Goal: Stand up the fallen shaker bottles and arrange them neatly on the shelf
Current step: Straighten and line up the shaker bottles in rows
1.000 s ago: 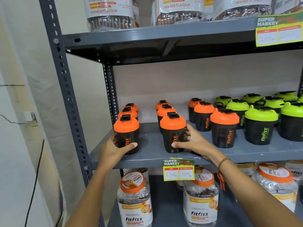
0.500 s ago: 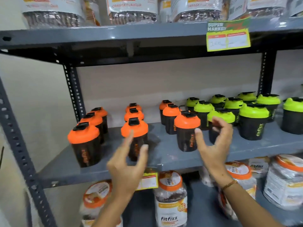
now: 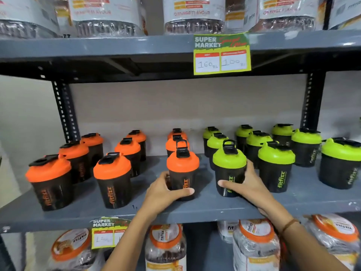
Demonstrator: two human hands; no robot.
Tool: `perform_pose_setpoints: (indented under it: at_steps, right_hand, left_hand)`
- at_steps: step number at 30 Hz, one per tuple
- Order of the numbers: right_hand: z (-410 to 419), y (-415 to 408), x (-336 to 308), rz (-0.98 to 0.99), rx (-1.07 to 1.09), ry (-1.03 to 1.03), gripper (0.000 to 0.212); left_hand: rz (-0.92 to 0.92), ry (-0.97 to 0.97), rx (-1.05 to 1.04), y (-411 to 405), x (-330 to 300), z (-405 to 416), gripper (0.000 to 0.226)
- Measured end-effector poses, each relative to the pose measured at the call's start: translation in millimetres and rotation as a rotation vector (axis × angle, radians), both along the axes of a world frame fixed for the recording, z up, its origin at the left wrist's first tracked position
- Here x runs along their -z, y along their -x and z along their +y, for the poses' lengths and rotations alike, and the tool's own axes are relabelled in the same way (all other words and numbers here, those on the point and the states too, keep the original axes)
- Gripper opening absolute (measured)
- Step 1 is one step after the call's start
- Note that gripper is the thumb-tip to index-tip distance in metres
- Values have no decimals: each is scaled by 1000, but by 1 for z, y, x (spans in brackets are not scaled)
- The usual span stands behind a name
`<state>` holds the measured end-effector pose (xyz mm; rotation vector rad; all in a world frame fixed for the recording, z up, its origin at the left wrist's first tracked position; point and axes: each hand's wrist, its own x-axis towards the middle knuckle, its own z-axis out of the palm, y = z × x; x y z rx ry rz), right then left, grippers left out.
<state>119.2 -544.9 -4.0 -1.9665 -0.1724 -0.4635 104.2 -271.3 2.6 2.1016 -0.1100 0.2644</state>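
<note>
Dark shaker bottles stand upright in rows on the grey middle shelf (image 3: pixel 195 211), orange-lidded ones on the left and green-lidded ones on the right. My left hand (image 3: pixel 164 192) wraps the base of the front orange-lidded shaker (image 3: pixel 182 169) near the shelf's middle. My right hand (image 3: pixel 247 185) grips the front green-lidded shaker (image 3: pixel 229 167) just to its right. Both bottles are upright and rest on the shelf, a small gap between them. No bottle in view lies on its side.
Two more front orange shakers (image 3: pixel 112 178) (image 3: pixel 48 180) stand to the left, and a front green one (image 3: pixel 276 165) stands to the right. Large wrapped jars fill the top shelf (image 3: pixel 109 16) and the bottom shelf (image 3: pixel 166 249). Price tags (image 3: pixel 221 53) hang from the shelf edges.
Both hands were open in the air half a second ago; now each has closed on a front shaker. The view has shifted right along the shelf.
</note>
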Motion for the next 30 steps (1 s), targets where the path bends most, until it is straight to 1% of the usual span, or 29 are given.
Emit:
perform_pose_setpoints:
  at_steps: [2,4,6,17,20,23,24,25,26,28,29,30]
  right_hand:
    - [-3,-3,-1,41,-49,17,103]
    - [-5,-2,-2,35,-74,14,95]
    - [-8,1,-2,29,-96,4,91]
    - [-13,5,-5,64,-130,9,89]
    - [-13,5,-4,59,-131,8,92]
    - [-14,10,-5,35,-143,-22,104]
    - [-15,13,-4,12,-148,-42,106]
    - [-17,18,-1,-25,-147,-72,105]
    - [-19,23,2,-75,-132,-107,101]
    - [-28,37,10,-236,-40,-142,83]
    - [-33,43,13,-340,49,-134,68]
    - [-39,49,15,-443,151,-132,53]
  left_hand:
    - [-4,17,-22,1,1,0,76]
    - [-26,23,-67,4,2,0,68]
    - [-44,26,-93,8,1,1,68]
    - [-44,54,-75,9,0,5,65]
    - [-58,52,-68,9,1,5,73]
    - [-86,58,-58,11,0,4,95]
    - [-132,80,-88,14,0,2,102]
    - [-222,108,-148,18,1,0,105]
    - [-356,133,-227,25,3,-5,99]
    - [-681,176,-343,45,7,-23,72]
    - [-817,194,-322,56,9,-40,60]
    - [-920,194,-239,64,12,-59,50]
